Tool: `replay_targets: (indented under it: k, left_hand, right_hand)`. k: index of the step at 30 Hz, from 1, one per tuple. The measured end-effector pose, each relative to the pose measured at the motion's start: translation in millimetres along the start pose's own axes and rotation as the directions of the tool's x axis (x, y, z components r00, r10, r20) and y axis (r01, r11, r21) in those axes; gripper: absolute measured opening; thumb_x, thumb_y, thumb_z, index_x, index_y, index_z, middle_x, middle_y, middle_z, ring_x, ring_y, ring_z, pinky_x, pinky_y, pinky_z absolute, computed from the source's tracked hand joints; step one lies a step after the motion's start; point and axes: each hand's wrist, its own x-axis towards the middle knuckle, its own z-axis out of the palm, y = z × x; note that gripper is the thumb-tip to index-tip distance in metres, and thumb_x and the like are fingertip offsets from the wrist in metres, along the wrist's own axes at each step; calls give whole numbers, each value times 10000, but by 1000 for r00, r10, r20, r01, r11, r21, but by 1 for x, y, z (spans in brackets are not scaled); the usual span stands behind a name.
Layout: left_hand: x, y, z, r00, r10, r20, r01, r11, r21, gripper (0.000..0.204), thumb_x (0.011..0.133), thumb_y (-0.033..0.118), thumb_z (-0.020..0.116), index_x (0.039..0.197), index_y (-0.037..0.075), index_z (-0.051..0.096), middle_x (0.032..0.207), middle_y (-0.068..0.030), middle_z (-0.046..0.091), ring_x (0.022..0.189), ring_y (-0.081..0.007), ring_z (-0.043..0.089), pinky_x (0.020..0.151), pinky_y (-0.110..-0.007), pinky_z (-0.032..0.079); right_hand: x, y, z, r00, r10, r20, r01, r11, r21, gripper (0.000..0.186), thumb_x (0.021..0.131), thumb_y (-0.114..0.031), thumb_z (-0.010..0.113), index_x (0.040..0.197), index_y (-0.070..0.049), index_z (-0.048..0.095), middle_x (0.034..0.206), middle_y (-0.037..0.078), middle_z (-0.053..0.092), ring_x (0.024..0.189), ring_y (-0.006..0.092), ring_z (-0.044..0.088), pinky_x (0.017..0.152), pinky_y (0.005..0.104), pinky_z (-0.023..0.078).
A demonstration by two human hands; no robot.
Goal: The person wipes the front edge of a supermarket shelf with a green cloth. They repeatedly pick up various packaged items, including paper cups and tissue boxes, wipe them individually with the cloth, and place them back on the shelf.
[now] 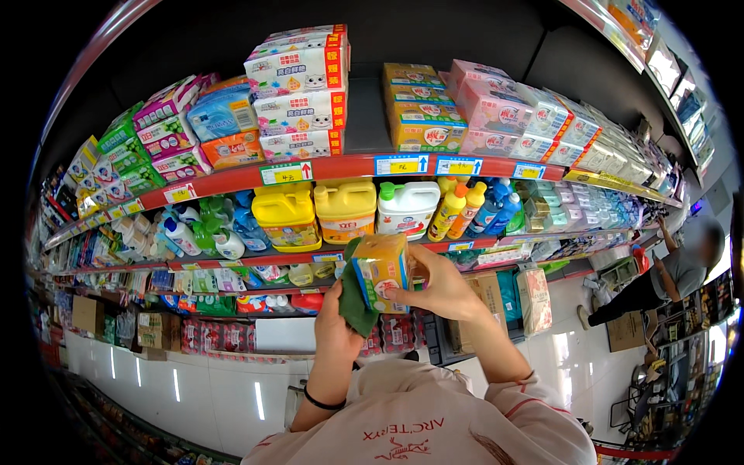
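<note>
In front of my chest, my right hand grips an orange-yellow wrapped pack of soap bars, thumb on its near face and fingers around its right side. My left hand is closed around a dark green cloth, which lies against the pack's left side. Similar orange-yellow soap packs are stacked on the top shelf ahead. Left of that stack is a gap of bare shelf, then a tall pile of white and red packs.
Pink packs stand right of the orange stack. Below the red shelf edge are yellow jugs, a white jug and several bottles. Cartons sit lower down. Another person stands in the aisle at the right.
</note>
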Motion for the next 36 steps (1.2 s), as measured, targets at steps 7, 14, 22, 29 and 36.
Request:
replay_targets:
  k: [7,14,22,29,36]
  left_hand:
    - [-16,53,-9,993,116,23,-108,972,-209,495,1034,283,351,1419,-18,427,1430,-186,498,1331,-350,481,1116,-559,414]
    - [-16,61,-28,995,95,-19,-97,968,-233,477,1038,263,339,1405,-21,447,1426,-162,512,1321,-347,492,1103,-552,429]
    - [-18,74,-34,993,114,-20,-116,961,-249,470,1031,265,353,1406,0,451,1441,-158,499,1324,-346,490,1098,-563,431]
    - [-13,79,-42,991,132,-22,-134,966,-223,454,1027,256,351,1402,23,456,1438,-151,502,1336,-349,479,1095,-567,434]
    - [-10,79,-38,997,78,-20,-81,971,-225,454,1022,260,349,1401,39,462,1441,-145,500,1338,-344,477,1098,-570,427]
  right_hand:
    - [39,-84,-56,951,-300,80,281,723,-631,611,776,-217,832,1281,-51,529,1193,171,636,1106,360,627,917,405,516]
    - [126,-165,-140,900,-373,227,409,541,-735,631,799,-203,816,1346,-77,529,1287,118,620,1188,261,590,1017,365,465]
    - [177,-154,-170,950,-114,291,304,557,-773,601,808,-156,800,1336,-66,529,1296,115,611,1244,257,557,1096,410,425]
    - [177,-152,-174,976,-106,189,216,518,-828,615,785,-148,813,1334,-61,549,1299,122,615,1223,255,566,1081,383,432]
    - [178,-153,-175,974,-78,213,219,562,-798,631,776,-180,822,1333,-62,550,1292,110,621,1221,248,565,1058,386,433]
